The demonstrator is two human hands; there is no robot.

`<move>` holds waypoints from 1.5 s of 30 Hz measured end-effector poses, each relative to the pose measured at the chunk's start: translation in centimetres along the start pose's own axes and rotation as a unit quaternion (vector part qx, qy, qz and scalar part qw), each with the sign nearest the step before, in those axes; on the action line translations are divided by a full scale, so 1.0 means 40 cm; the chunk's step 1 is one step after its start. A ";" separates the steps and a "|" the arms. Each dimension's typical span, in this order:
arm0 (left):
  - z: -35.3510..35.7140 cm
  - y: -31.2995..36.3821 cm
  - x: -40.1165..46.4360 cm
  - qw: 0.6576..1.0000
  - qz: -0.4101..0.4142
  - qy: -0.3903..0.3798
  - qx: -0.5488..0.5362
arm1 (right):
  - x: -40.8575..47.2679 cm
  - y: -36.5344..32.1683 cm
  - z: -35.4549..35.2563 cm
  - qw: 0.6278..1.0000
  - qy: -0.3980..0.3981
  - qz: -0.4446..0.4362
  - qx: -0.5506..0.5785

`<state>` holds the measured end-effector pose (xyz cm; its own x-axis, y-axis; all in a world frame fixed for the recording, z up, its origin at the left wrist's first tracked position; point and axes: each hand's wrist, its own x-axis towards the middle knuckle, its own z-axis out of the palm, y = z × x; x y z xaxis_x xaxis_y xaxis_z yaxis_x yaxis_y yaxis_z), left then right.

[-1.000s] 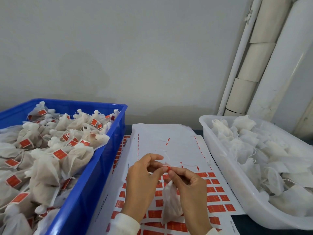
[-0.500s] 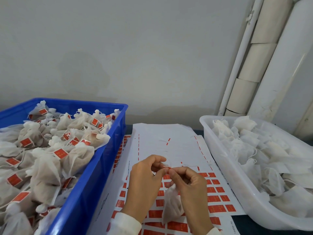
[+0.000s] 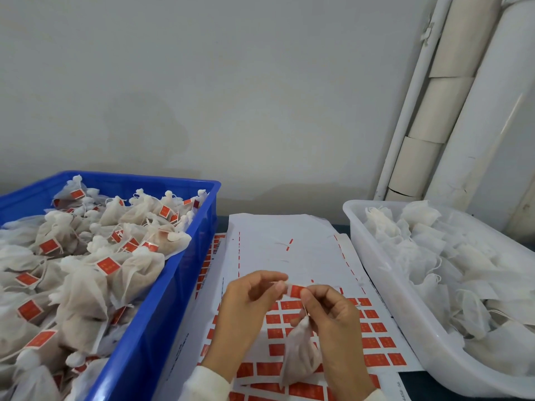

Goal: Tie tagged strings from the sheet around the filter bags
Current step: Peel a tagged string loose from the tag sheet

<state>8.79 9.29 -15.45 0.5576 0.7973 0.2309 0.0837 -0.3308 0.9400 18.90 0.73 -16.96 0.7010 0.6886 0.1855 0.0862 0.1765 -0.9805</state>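
Observation:
Over the sheet of red tags [image 3: 289, 253], my two hands meet at the lower middle of the view. My left hand [image 3: 246, 311] pinches a white string end between thumb and forefinger. A red tag [image 3: 296, 291] shows between the two hands. My right hand [image 3: 335, 322] pinches the string by the tag, and its lower fingers grip the gathered neck of a white filter bag [image 3: 298, 357]. The bag hangs below the hand, above the sheet. The thin string is mostly hidden by the fingers.
A blue crate [image 3: 176, 282] on the left holds several tied bags with red tags. On the right, a white tub [image 3: 373, 270] holds several untied filter bags. A grey wall and white pipes [image 3: 411, 117] stand behind.
My hands have drawn slightly apart, so the red tag now shows between the fingertips. The bag still hangs from my right hand.

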 end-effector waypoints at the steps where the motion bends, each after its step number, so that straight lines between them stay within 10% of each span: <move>1: -0.001 -0.001 -0.001 1.000 0.000 0.002 -0.001 | -0.001 -0.001 0.001 1.000 -0.002 -0.001 -0.001; 28: 0.020 0.006 -0.014 0.986 -0.093 -0.025 -0.137 | 0.025 -0.017 -0.026 0.995 -0.086 -0.015 -0.043; 45: -0.016 -0.017 -0.006 0.920 -0.236 -0.079 -0.303 | 0.035 0.003 -0.060 0.925 -0.246 0.030 -0.288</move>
<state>8.08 9.65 -15.97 0.6941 0.6810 -0.2333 -0.1015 0.4134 0.9049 21.61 0.03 -16.97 0.3215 0.9469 -0.0014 0.5196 -0.1776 -0.8358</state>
